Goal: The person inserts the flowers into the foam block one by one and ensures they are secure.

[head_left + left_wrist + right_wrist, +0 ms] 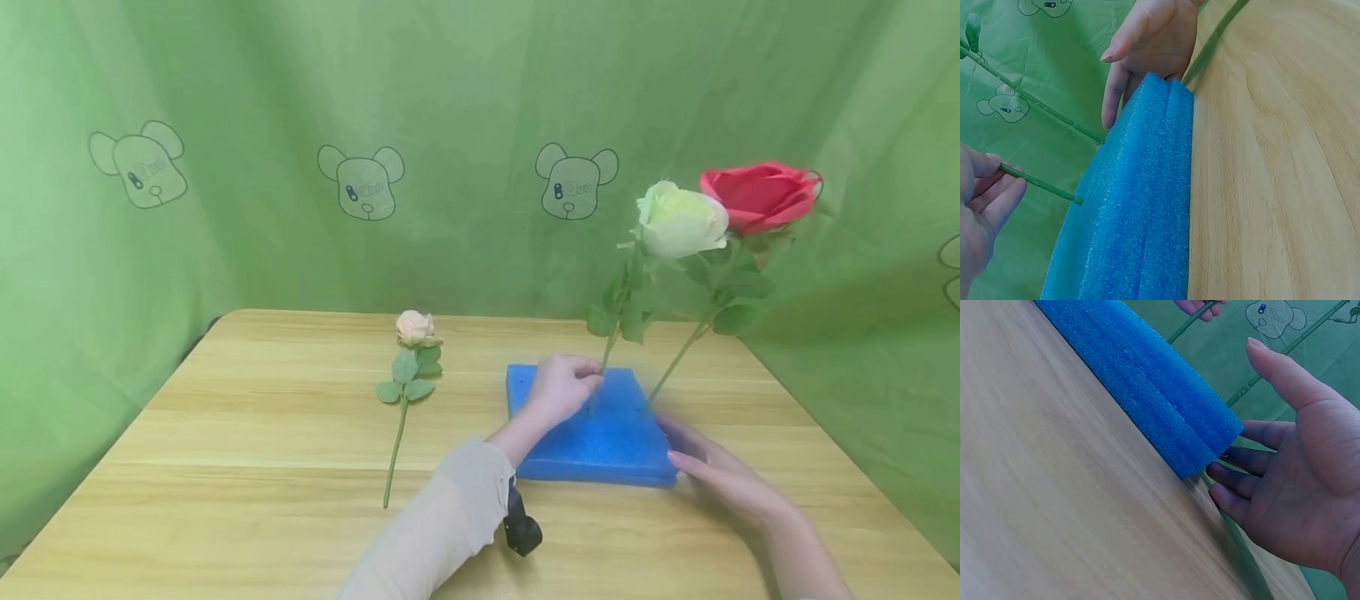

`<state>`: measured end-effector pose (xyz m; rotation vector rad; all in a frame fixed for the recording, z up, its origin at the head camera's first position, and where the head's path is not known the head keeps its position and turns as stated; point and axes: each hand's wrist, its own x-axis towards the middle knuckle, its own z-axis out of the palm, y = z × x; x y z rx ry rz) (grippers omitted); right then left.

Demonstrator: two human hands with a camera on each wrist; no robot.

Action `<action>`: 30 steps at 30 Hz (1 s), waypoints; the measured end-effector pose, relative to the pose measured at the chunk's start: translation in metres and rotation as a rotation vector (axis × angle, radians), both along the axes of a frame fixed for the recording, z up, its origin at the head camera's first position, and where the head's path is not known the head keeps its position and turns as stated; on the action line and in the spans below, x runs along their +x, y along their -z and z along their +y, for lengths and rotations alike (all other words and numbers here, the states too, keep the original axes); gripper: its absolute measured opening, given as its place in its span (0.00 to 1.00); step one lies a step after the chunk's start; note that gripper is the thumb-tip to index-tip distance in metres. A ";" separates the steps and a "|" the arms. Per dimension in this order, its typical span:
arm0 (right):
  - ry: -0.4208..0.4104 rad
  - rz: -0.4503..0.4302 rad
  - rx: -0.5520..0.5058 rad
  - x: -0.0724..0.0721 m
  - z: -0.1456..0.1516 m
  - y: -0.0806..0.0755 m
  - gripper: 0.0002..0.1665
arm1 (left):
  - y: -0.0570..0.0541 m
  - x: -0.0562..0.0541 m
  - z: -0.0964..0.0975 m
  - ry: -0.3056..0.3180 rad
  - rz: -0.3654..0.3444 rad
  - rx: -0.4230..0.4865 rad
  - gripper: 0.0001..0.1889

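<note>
My left hand (562,387) pinches the green stem (1041,184) of a white-and-pale-green artificial rose (681,220) between thumb and fingers. The stem's lower end meets the top of a blue foam block (600,450); how deep it goes in is hidden. Behind it to the right, a red rose (761,198) stands tilted in the same block with no hand on it. At the block's right edge is my right hand (1310,456), its thumb raised and its fingers extended, fingertips against the foam's side.
A small pale pink rose (415,327) with green leaves lies on the wooden table (262,433), left of the block. A black device (521,529) sits at my left wrist. Green curtain (465,83) printed with bear heads hangs behind the table and along its sides.
</note>
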<state>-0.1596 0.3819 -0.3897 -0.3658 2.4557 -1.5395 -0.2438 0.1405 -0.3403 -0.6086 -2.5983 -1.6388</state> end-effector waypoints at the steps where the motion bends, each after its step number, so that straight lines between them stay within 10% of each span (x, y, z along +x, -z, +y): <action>1: 0.000 0.005 0.001 0.000 0.000 0.000 0.35 | 0.000 0.000 0.000 0.000 -0.002 -0.002 0.08; 30: -0.006 0.008 -0.015 -0.002 0.002 0.003 0.35 | 0.004 0.003 -0.001 -0.035 -0.053 0.075 0.09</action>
